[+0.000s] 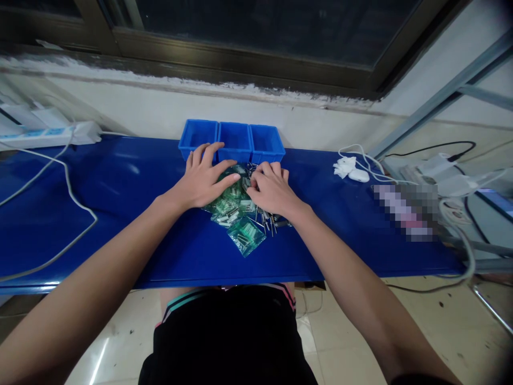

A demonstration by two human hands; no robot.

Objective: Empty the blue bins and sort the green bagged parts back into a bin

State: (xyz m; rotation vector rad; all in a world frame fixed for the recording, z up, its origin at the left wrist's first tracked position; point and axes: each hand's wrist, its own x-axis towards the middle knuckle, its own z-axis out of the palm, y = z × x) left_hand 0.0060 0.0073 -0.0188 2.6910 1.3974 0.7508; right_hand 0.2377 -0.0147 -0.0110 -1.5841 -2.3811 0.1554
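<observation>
Green packets (246,235) lie midway along the counter (192,262), nearing its front edge, my left hand (206,176) spread over them, my right hand (272,187) curled over pins (273,224), any pinch hidden; sweeping hard toward me could spill some.

Room at left
Glossy blue worktop (132,182) lies free up to a looping white cable (96,218); three blue plastic bins (235,138) block ahead.
</observation>
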